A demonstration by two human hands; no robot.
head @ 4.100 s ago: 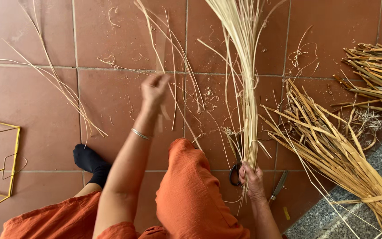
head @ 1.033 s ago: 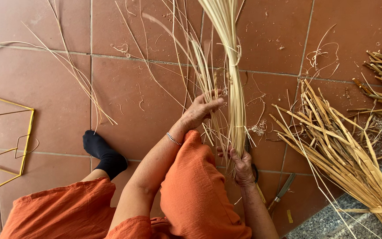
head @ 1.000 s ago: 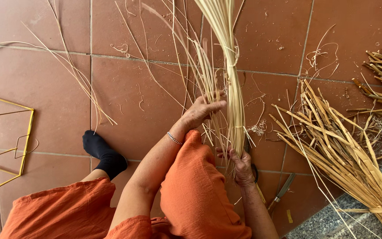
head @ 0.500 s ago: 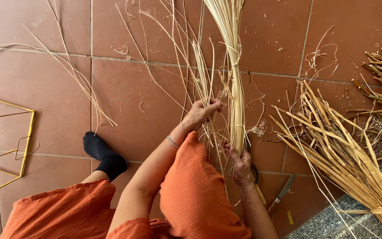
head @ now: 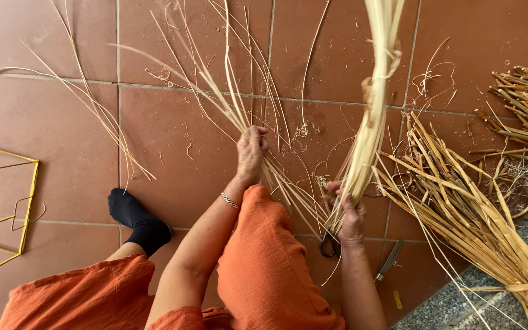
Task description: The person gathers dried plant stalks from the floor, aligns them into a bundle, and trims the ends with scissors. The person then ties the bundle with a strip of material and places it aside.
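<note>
Thick pale straw bundle [head: 368,131] upright, curving; thin loose stalks [head: 239,110] fanned out leftward beside it.

Floor tiles [head: 62,140]: terracotta red-brown, darker grout lines. Straw bundle [head: 371,116]: pale yellow-cream. Loose straw strands [head: 233,104] left of bundle: same pale yellow. Tied stalk sheaf [head: 472,220] right of bundle: golden tan. Trousers [head: 264,269]: plain orange. Sock [head: 139,220]: black. Wire frame [head: 29,201] far left of bundle: yellow. Bracelet [head: 230,200]: silver.

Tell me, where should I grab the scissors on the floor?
By the dark loop handles, coming from above. Only the loops show beside the right hand gripping the tall straw bundle; the blades are hidden, so hooking fingers through the loops seems safest.
</note>
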